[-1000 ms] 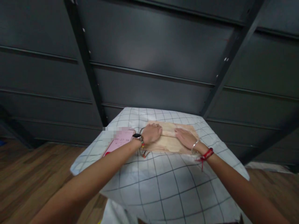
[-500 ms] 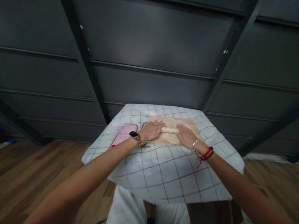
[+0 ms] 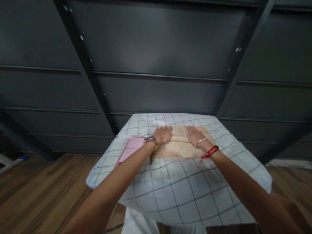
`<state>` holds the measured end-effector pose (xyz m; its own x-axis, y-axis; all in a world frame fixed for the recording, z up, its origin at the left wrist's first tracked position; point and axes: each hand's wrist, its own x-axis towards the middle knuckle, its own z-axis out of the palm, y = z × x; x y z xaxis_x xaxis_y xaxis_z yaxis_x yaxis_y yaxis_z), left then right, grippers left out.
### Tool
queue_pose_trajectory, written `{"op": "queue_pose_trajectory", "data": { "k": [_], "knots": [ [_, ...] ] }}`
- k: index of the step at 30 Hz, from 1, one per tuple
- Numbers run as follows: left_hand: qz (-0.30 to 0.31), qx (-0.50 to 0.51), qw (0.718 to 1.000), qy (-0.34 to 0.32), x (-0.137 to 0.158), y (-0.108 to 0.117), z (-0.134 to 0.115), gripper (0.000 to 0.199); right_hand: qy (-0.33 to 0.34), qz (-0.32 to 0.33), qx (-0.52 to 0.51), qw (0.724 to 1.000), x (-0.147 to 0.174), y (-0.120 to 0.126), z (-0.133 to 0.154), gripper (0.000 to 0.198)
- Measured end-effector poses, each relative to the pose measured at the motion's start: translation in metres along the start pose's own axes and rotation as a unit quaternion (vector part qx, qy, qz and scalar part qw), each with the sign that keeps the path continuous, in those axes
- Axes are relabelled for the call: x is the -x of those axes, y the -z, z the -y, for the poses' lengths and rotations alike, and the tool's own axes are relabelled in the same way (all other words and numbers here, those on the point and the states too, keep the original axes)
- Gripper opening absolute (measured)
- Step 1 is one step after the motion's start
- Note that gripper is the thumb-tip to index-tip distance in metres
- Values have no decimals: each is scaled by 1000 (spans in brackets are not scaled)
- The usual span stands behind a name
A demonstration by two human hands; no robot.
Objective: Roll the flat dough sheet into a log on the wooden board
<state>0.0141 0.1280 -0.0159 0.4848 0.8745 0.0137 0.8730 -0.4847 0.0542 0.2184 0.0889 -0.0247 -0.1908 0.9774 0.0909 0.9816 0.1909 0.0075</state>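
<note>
Resting palm-down over a thin, beige, roughly rectangular sheet (image 3: 180,150), the bare left hand (image 3: 162,134) and the bare right hand (image 3: 194,134) lie side by side with a gap between them. The fingers of both are open and stretched forward, gripping nothing that shows. Across that gap runs a pale, narrow, roll-like ridge (image 3: 179,138); whether it is a separate piece or part of the sheet I cannot tell. The sheet lies flat on a white cloth with a dark grid pattern (image 3: 170,185), near the middle of the covered table. Just left of the left hand is a flat phone with a lit pink screen (image 3: 133,147), partly behind the forearm. A wristwatch (image 3: 149,139) and a multicoloured beaded bracelet (image 3: 156,146) circle the left wrist; a silver bangle (image 3: 200,141) and a red cord bracelet (image 3: 212,151) circle the right. Beyond the table stand dark grey panels (image 3: 158,94)
</note>
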Motion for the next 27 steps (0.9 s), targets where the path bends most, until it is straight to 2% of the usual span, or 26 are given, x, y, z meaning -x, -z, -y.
{"op": "queue_pose_trajectory", "data": {
  "k": [3, 6, 9, 13, 18, 22, 25, 27],
  "knots": [
    [-30, -7, 1000, -1, 25, -2, -7, 49, -52, 11, -14, 998, 23, -1, 11, 53],
    [-58, -23, 998, -4, 42, -4, -13, 48, -44, -6, -8, 999, 38, 2, 20, 52],
    [-84, -25, 996, 10, 40, -5, -14, 48, -37, -13, -7, 999, 36, 6, 23, 52],
    [-63, -17, 997, 37, 31, -5, -12, 50, -58, -8, -10, 998, 29, 4, 19, 54],
    [-110, -10, 994, 10, 41, -8, -15, 54, -26, -26, -11, 999, 34, -1, 18, 53],
    [-72, -1, 995, 63, 43, -5, -18, 54, -56, -12, -10, 998, 37, 1, 20, 53],
    [-86, 4, 996, 13, 48, -5, -20, 55, -23, -23, -9, 999, 42, 3, 21, 53],
    [-93, 4, 996, 11, 48, -4, -21, 54, -19, -14, -11, 1000, 41, 4, 21, 53]
  ]
}}
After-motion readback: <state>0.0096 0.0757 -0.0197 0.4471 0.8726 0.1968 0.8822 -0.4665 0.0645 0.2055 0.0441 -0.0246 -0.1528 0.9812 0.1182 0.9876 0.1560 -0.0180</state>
